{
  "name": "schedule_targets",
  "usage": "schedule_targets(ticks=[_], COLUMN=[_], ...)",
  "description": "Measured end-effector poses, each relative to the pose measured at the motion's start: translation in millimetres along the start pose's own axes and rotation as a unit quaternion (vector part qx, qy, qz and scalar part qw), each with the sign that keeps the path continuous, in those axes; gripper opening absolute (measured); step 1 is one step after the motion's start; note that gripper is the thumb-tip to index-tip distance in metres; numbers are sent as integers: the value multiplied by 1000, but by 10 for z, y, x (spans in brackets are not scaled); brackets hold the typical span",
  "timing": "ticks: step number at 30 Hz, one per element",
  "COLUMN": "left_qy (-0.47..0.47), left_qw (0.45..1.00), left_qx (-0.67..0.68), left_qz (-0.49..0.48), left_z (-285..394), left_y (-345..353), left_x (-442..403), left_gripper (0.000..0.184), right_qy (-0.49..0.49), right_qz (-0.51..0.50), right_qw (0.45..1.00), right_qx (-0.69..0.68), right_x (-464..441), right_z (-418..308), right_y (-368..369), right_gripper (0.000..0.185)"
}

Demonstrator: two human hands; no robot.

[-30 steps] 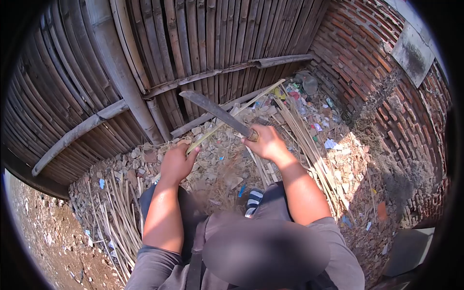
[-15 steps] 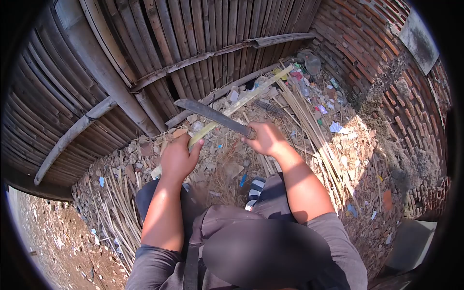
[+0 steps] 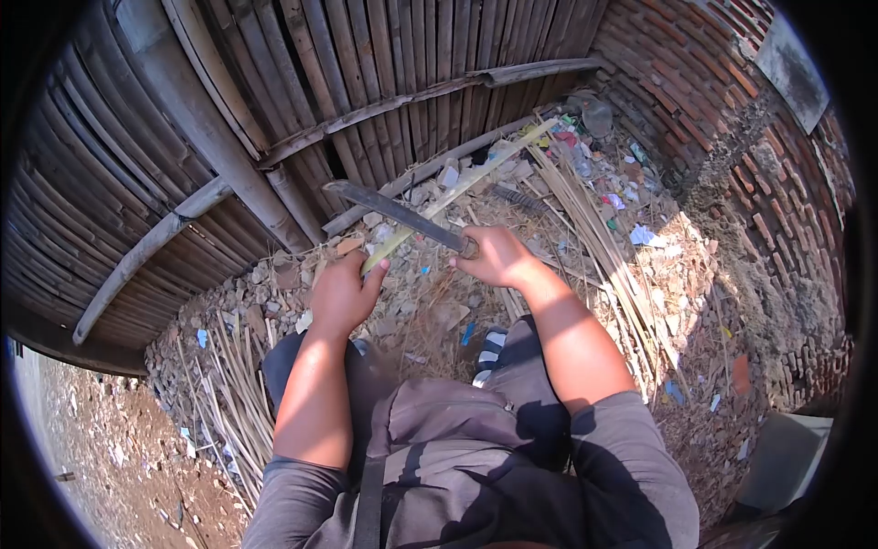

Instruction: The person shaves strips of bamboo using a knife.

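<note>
My left hand [image 3: 343, 291] is closed around the near end of a long, pale green bamboo strip [image 3: 459, 189], which slants away to the upper right over the rubble. In my right hand [image 3: 495, 258] is the handle of a machete [image 3: 401, 212]. Its dark blade points to the upper left and crosses over the strip just ahead of my left hand. Whether the edge touches the strip I cannot tell.
Split bamboo strips lie in a bundle [image 3: 593, 240] on the right and another pile [image 3: 229, 393] on the left. A bamboo slat wall [image 3: 366, 82] stands ahead, a brick wall [image 3: 677, 91] to the right. Rubble and litter cover the ground.
The machete blade has shifted slightly along the strip, a little to the left, with my right hand. My left hand keeps its hold. The whole view has moved slightly.
</note>
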State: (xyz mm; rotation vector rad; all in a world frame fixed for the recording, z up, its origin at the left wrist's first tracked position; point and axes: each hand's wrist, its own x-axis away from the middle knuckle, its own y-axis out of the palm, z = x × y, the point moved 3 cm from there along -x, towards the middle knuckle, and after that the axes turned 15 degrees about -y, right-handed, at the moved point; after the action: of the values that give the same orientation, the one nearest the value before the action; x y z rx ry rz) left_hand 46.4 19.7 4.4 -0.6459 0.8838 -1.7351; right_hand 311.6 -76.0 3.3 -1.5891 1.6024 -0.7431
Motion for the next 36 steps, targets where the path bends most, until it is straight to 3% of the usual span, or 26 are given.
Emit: schedule_targets(ticks=[3,7,10,14,15,18,19,22,23,26,30,32,34,36], left_qy=[3,-8,-4,-3,0,21,30,-5,-4,1,1,-1,5,3], left_qw=[1000,999,999,999,999,997,996,995,996,996,993,993,996,996], left_qx=[7,11,-9,-19,-26,-38,-42,-31,-32,-36,-50,-53,-41,-44], left_qz=[-27,-34,-33,-40,-45,-64,-71,-92,-88,-80,-103,-106,-83,-79], left_z=[23,-44,-51,65,65,38,23,63,55,44,111,62,-28,-29], left_y=[44,-17,-90,-1,44,46,13,-107,-107,-49,-17,-31,-49,-94], left_x=[-10,-23,-14,2,-5,-10,1,39,38,18,39,59,0,40], left_gripper=[53,52,52,54,55,57,58,60,60,60,60,60,59,60], right_qy=[-52,-29,61,-40,-38,-80,-97,108,66,24,-22,-83,130,187], right_qz=[-85,18,83,4,-58,-71,-43,-24,-14,19,-111,-27,18,77], right_qw=[994,998,994,999,998,994,993,982,992,999,993,994,975,951], right_qx=[-40,-52,-45,-21,11,6,-48,-155,-103,-45,26,-57,-178,-234], right_x=[0,-50,-31,-73,-74,-72,-95,-50,-65,-51,-78,-77,-78,-28], right_z=[-203,191,359,181,-97,35,124,299,390,287,-85,316,535,857], right_y=[15,-174,-254,3,-32,73,1,-241,-191,-55,-5,12,-227,-247], right_gripper=[54,61,61,51,48,48,56,69,76,70,60,61,63,63])
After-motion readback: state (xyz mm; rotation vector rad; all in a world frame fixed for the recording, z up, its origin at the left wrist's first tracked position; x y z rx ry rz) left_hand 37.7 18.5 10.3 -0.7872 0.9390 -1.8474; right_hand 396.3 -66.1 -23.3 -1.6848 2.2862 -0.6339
